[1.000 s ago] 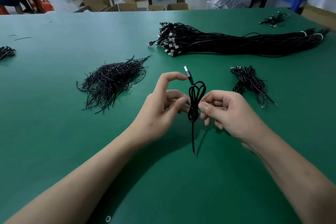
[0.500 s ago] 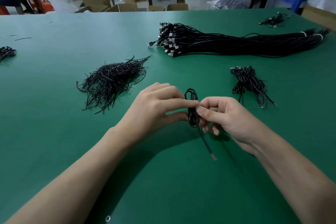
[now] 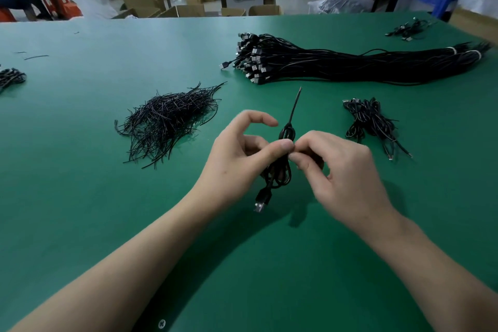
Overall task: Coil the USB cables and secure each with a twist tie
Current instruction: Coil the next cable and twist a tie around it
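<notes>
— See that? The coiled cable (image 3: 284,167) is upside down from a second ago. The USB plug (image 3: 260,205) hangs at the bottom now, and the thin bare end (image 3: 296,101) sticks up toward the big bundle of loose cables (image 3: 350,66).

— So it's being spun?

— Looks that way to me. Both hands meet at the coil's waist, held a little above the green table (image 3: 80,170). The left hand (image 3: 239,162) pinches the waist between its thumb and lower fingers, with the index finger lifted and hooked clear. The right hand (image 3: 342,170) has its fingertips curled in, pinching the same spot.

— On the tie?

— I can't make out the tie itself; it's too thin, and it's hidden among the fingers. My guess is that the right hand nips its ends while the coil turns, which would wind them shut.

— Then this one's nearly finished.

— I'd say so. It likely joins the small heap of tied coils (image 3: 372,122) on the right. The pile of twist ties (image 3: 167,121) on the left and that long bundle say there's plenty left to do.
</notes>
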The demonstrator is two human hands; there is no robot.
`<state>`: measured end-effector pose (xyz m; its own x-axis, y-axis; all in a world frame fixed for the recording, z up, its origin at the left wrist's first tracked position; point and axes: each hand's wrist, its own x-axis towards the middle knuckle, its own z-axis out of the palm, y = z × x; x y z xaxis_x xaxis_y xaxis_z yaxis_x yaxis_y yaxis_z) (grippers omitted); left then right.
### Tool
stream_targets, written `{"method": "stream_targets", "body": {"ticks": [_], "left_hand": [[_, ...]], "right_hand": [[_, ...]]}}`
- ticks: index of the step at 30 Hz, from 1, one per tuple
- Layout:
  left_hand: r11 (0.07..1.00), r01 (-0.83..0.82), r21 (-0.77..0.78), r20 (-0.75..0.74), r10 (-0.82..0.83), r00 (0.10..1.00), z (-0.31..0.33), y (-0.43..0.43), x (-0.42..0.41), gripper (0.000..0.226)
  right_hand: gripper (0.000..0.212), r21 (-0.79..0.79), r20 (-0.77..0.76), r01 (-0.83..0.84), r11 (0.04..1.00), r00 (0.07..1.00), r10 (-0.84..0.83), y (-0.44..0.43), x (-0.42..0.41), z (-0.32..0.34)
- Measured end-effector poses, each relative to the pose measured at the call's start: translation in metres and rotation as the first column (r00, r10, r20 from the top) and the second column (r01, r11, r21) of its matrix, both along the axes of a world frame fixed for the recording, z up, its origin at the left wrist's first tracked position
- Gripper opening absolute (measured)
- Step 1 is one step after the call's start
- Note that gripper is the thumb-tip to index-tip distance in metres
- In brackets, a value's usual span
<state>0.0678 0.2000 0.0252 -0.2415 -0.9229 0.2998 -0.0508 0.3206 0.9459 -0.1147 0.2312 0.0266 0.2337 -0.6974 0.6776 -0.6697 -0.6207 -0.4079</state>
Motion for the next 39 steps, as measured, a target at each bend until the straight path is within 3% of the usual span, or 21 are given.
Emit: {"method": "stream_targets", "body": {"ticks": [2,4,8,12,16,19,22,26,29,32,35,39], "left_hand": [[0.997,0.058,0.044,-0.088,-0.054,0.995,-0.002,-0.001,0.000,0.030],[0.987,0.160,-0.002,-0.115,-0.159,0.981,-0.004,-0.001,0.002,0.020],[0.963,0.252,-0.091,0.084,-0.245,0.966,-0.005,-0.001,0.007,0.040],[0.931,0.151,-0.331,0.333,-0.035,0.942,-0.003,-0.006,0.013,0.034],[0.792,0.105,-0.602,0.398,0.184,0.899,0.003,-0.012,0.020,0.014],[0.851,0.109,-0.514,0.377,0.111,0.920,0.000,-0.011,0.018,0.019],[0.933,0.056,-0.355,0.294,0.054,0.954,-0.002,-0.008,0.013,0.008],[0.994,0.057,-0.091,0.008,-0.056,0.998,0.000,-0.004,0.007,0.021],[0.993,0.110,-0.041,-0.129,-0.115,0.985,-0.001,-0.001,0.004,0.028],[0.983,0.152,-0.101,-0.081,-0.160,0.984,-0.002,-0.001,0.006,0.023],[0.968,0.212,-0.136,0.023,-0.210,0.977,-0.003,-0.002,0.013,0.032],[0.927,0.151,-0.342,0.301,-0.044,0.953,-0.003,-0.007,0.016,0.036]], "right_hand": [[0.013,-0.050,-0.040,0.020,0.999,0.999,-0.022,0.000,-0.001,0.000],[0.013,-0.008,0.034,0.037,0.999,0.999,-0.037,-0.001,-0.001,0.000],[0.017,0.335,0.375,-0.054,0.941,0.924,-0.081,-0.006,-0.006,-0.002],[0.017,0.464,0.436,-0.172,0.869,0.898,-0.055,-0.008,-0.003,-0.006],[0.017,0.431,0.319,-0.126,0.894,0.947,-0.020,-0.003,0.001,-0.004],[0.016,0.325,0.188,-0.058,0.944,0.982,-0.005,-0.001,0.001,-0.002],[0.013,0.193,0.061,-0.006,0.981,0.998,-0.006,0.001,0.002,0.000],[0.014,-0.005,-0.042,0.002,1.000,0.999,-0.002,0.002,0.005,0.001],[0.016,-0.098,-0.100,0.021,0.995,0.994,-0.031,0.002,0.006,0.001],[0.016,-0.029,-0.014,0.047,0.998,0.999,-0.047,0.002,0.004,0.002],[0.014,0.193,0.260,-0.027,0.981,0.965,-0.025,-0.001,0.000,0.000],[0.016,0.393,0.434,-0.209,0.895,0.901,0.020,-0.005,-0.003,-0.002]]}}
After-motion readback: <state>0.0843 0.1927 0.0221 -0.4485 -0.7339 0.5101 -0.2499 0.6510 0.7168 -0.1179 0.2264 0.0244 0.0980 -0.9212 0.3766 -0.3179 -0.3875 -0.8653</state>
